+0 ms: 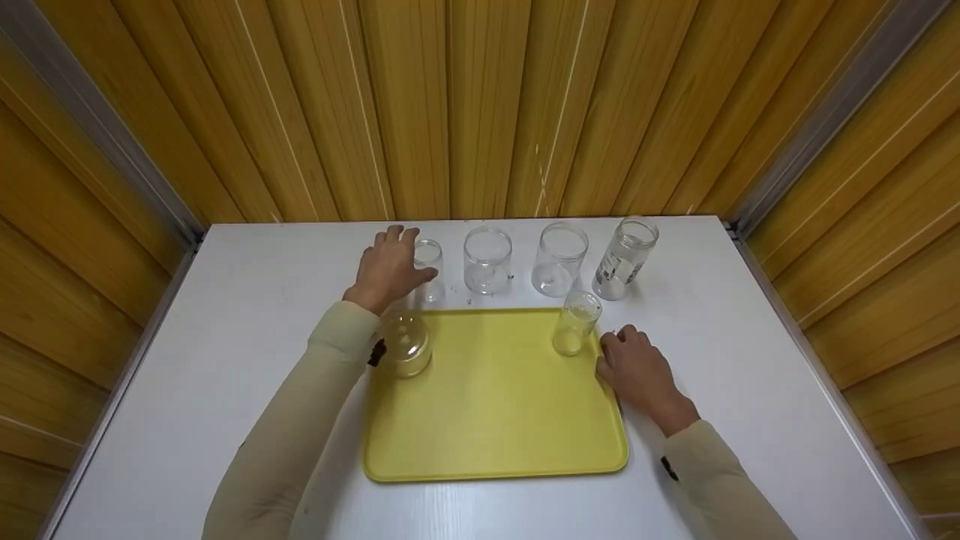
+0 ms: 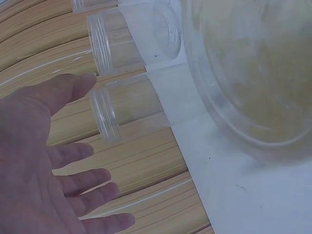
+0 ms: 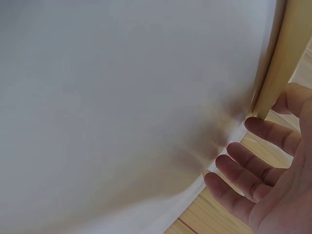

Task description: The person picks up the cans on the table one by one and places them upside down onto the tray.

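My left hand (image 1: 388,271) reaches over the table beside a narrow clear jar (image 1: 429,262), thumb and fingers spread around it. In the left wrist view a gap shows between the fingers and a clear jar with a ridged rim (image 2: 129,109). At the right side of the yellow tray (image 1: 495,405), my right hand (image 1: 641,371) holds the edge, thumb and forefinger on either side of the rim (image 3: 280,58). A wide, round clear jar (image 1: 411,352) stands at the tray's back left, partly behind the left sleeve. A slim clear jar (image 1: 576,326) occupies its back right corner.
Behind the tray, two wide clear jars (image 1: 487,262) (image 1: 560,259) and a tall jar with dark print (image 1: 624,259) stand in a row on the white table (image 1: 225,315). Wood-patterned panels (image 1: 480,112) enclose the back and sides.
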A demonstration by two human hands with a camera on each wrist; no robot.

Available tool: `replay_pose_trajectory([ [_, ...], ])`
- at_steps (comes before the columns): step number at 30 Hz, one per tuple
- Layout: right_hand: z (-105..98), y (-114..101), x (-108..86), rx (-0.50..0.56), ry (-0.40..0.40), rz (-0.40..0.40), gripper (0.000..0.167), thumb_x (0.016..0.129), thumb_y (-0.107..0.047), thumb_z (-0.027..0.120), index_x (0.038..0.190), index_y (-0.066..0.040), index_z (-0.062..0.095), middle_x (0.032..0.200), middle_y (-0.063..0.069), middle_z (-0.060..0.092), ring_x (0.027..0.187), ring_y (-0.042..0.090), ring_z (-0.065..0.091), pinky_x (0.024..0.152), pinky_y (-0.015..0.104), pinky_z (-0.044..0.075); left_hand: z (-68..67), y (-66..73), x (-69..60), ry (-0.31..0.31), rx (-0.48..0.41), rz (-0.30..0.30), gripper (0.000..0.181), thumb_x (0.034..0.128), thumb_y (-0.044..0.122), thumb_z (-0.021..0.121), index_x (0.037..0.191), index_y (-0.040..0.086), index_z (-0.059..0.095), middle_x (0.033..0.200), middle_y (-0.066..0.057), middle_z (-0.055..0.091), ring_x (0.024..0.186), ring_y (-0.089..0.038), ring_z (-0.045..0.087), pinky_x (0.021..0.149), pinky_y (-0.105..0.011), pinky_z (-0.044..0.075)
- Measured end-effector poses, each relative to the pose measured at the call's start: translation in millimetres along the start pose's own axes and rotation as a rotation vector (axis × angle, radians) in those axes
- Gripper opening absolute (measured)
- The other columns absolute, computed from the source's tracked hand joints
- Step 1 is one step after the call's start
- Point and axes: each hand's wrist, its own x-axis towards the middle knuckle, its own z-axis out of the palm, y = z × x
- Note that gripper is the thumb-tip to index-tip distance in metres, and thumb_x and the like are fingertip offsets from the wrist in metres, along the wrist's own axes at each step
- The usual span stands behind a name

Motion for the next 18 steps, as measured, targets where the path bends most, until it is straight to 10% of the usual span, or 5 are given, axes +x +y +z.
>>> replay_pose_trajectory([
  [18, -3, -3, -0.3, -0.003, -0.02, -0.001, 0.031, 0.103, -0.019, 0.063, 0.124, 0.003, 0.067, 0.111, 0.022, 0.056, 0.098, 0.039, 0.058, 0.075, 0.057, 0.055, 2.8, 7.6, 11.4, -0.018, 0.04, 0.014, 0.074, 0.0983, 0.043, 0.075, 0.151, -0.004, 0.053, 0.152, -0.028, 0.05, 0.138, -0.044, 0.05, 0.109, -0.057, 0.047],
])
